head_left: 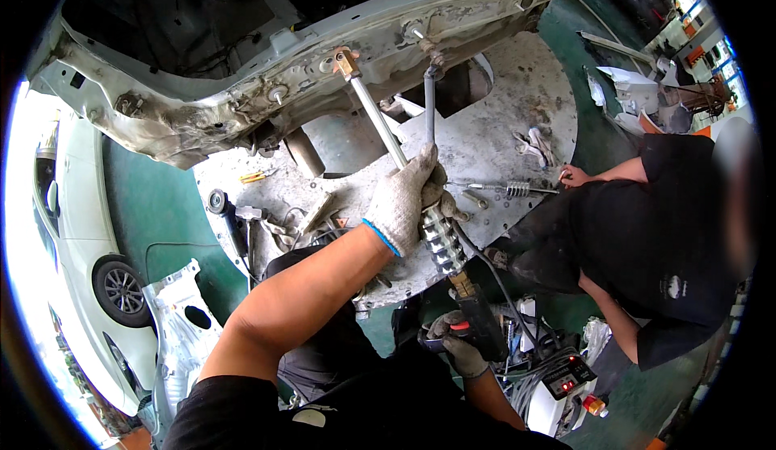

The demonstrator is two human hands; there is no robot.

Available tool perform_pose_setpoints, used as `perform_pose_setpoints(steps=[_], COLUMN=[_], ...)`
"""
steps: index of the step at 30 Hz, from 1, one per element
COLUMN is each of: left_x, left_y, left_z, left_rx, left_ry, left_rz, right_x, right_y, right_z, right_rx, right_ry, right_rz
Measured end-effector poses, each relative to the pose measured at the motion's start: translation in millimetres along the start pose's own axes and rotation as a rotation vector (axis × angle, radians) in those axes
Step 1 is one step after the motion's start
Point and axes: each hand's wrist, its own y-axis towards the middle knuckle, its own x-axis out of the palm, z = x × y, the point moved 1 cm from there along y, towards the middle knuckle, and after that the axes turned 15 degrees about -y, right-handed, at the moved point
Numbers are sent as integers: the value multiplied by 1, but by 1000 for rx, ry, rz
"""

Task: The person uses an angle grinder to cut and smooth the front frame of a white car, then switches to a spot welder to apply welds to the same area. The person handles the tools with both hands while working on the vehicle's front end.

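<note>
My left hand (402, 206), in a pale knit glove with a blue cuff, is closed round a slide-hammer dent puller (443, 244) just above its ribbed metal weight. Below, my gloved right hand (465, 357) is wrapped round its black pistol grip with a red trigger. Two rods reach forward from my left hand. A copper-coloured tip (346, 63) on the left rod meets the worn grey body panel (267, 98). The right rod (429, 106) ends in a joint at a stud on that panel. My left fingers are partly hidden.
A person in black (647, 240) crouches at the right, a hand near another slide hammer (517, 190). On the round metal platform (541, 78) lie an angle grinder (230, 219) and gloves (535, 147). Cables run to a control box (568, 377). A white car (81, 232) stands left.
</note>
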Motion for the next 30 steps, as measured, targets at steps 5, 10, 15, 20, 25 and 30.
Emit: perform_pose_setpoints(steps=[5,10,15,20,25,30], left_x=[0,-3,2,2,-4,-1], left_y=[2,4,0,-1,-2,-4], left_z=[-2,1,3,4,4,3], left_rx=[2,-1,0,-14,-32,-33], left_ry=[-25,48,56,57,14,15], left_rz=[24,44,29,30,-10,29], right_x=[-3,5,2,7,5,13], right_y=[-3,-2,-3,-1,-2,-2], right_z=[10,7,10,2,11,6], right_rx=[-3,13,-2,-14,-28,-49], right_ry=[52,71,6,52,41,-119], right_rz=[0,5,25,4,9,93])
